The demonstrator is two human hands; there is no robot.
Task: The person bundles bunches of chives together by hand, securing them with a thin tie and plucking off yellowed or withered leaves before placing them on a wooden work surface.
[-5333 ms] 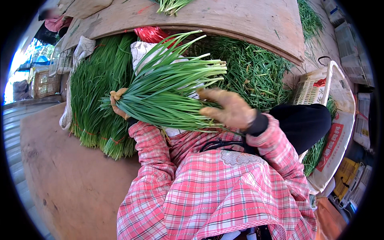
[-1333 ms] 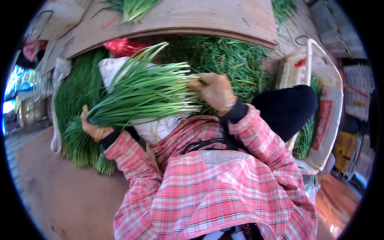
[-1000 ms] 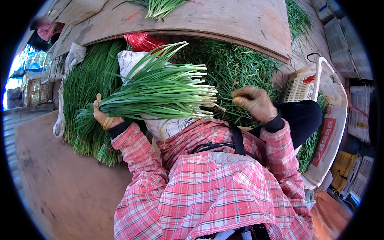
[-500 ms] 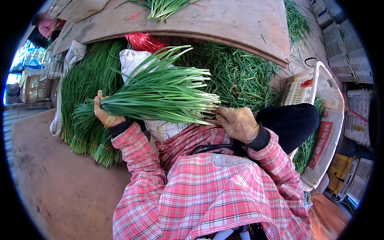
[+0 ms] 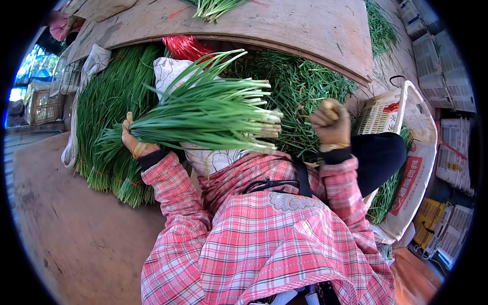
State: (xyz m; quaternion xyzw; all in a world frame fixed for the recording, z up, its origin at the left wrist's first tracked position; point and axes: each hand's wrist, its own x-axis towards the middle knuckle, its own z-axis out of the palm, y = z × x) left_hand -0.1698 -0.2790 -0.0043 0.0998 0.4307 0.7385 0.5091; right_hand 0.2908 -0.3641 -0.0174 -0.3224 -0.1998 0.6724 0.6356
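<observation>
A fanned bunch of garlic chives (image 5: 203, 119) lies across the front of my body, its pale stem ends to the right. My left hand (image 5: 133, 140), in a tan glove, grips it at the leaf end with the thumb up. My right hand (image 5: 330, 122), also gloved, is raised apart from the stem ends, over loose green leaves. Its fingers are curled into a fist, slightly blurred; anything inside is hidden. Under the bunch is a white patterned cloth (image 5: 165, 76). Tied bundles of chives (image 5: 109, 96) lie beside my left hand.
A wooden board (image 5: 284, 25) spans the far side, with another bunch on it and red ties (image 5: 185, 47) under its edge. Loose leaves (image 5: 300, 81) are heaped below it. A lined white basket (image 5: 412, 96) stands right of my knee. Stacked crates (image 5: 442, 66) line the right.
My right hand has left the stem ends, moving right and up, and closed into a fist. My left hand keeps its hold on the bunch, nearly unmoved.
</observation>
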